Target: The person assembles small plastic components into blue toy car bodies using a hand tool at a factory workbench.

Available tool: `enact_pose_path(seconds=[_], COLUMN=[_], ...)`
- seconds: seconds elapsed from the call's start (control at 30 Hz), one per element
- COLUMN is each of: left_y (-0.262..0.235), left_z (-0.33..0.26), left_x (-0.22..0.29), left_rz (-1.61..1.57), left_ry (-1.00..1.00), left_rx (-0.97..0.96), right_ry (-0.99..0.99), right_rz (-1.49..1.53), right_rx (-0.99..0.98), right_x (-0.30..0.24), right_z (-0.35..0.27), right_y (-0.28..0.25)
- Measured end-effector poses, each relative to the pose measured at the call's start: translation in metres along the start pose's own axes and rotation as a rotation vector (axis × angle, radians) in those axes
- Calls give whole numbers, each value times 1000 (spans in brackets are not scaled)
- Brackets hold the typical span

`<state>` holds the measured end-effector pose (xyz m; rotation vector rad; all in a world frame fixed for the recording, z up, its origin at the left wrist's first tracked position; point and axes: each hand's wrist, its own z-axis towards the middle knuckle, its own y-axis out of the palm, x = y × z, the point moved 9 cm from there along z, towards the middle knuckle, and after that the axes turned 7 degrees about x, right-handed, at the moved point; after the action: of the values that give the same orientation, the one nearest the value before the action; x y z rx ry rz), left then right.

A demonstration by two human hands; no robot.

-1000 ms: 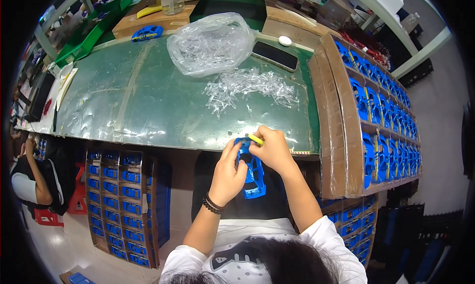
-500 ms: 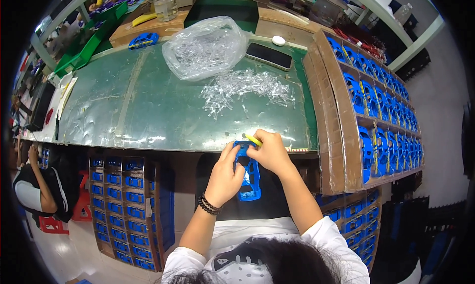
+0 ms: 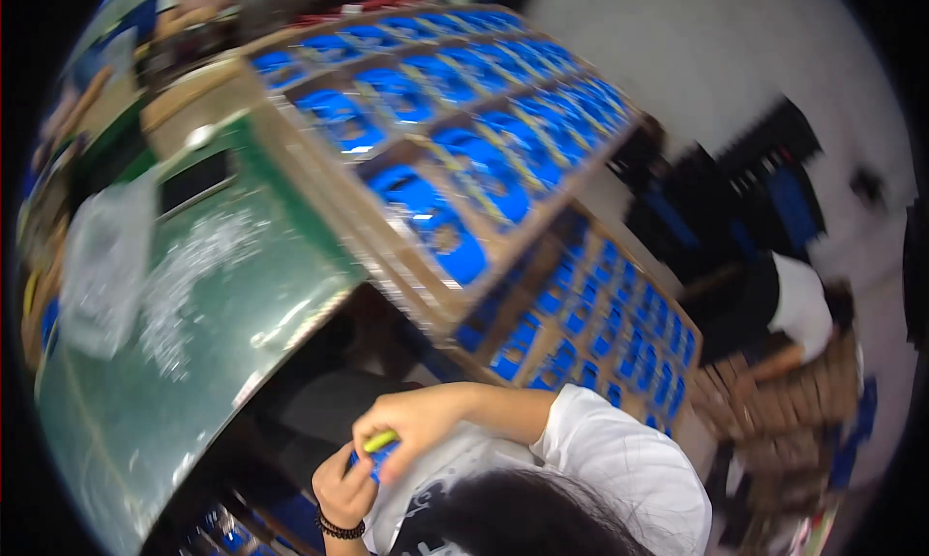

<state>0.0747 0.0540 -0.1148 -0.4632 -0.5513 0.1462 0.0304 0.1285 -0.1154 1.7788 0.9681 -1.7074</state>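
Both hands are close together in front of my chest, low in the view. A blue toy car body (image 3: pixel 383 455) is between them, mostly hidden by the fingers. My left hand (image 3: pixel 344 490), with a dark beaded bracelet at the wrist, is closed on the car from the near left. A short yellow-green stick-like piece (image 3: pixel 380 441) is pinched in my right hand (image 3: pixel 414 426), right against the car. Blur hides its exact kind and whether its tip touches the car.
A divided cardboard box (image 3: pixel 329 203) of blue car bodies leans beside the green worktable (image 3: pixel 126 430). Another box (image 3: pixel 590 333) stands lower. The table bears clear plastic pieces (image 3: pixel 184 285), a clear bag (image 3: pixel 108 266) and a phone (image 3: pixel 196 182). A person (image 3: pixel 798 300) bends near cartons at right.
The view has swung to the right, towards the boxes, and is blurred. My hands have moved from the table edge in close to my body, still with the car and the yellow-green piece.
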Motion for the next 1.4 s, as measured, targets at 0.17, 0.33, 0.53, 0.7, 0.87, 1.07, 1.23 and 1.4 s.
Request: enact_pose_path(seconds=[0.17,0.33,0.53,0.7,0.87,1.07,1.23,1.4], left_y=[77,107,107,99,100,107,104,107], left_z=[32,17,11,18,27,11,17,24], left_x=[55,46,10,-4,2,-11,-9,-9], left_rz=[-385,-497,-473,-373,-356,-383,-344,-317], left_ry=[228,38,-174,-256,-226,-407,-382,-379], left_rx=[-257,-211,-152,-77,-80,-153,-115,-146], right_ry=[266,1150,1673,1542,1453,1178,1027,1530], right_rz=[-284,-642,-711,-619,-1029,-1206,-1316,-754], right_rx=[377,974,1309,1529,1940,2047,2186,1662], right_x=[5,40,70,102,115,108,95,151], right_z=[-143,-317,-482,-527,-504,-492,-512,-546], right_y=[-26,-38,16,53,85,64,24,-12])
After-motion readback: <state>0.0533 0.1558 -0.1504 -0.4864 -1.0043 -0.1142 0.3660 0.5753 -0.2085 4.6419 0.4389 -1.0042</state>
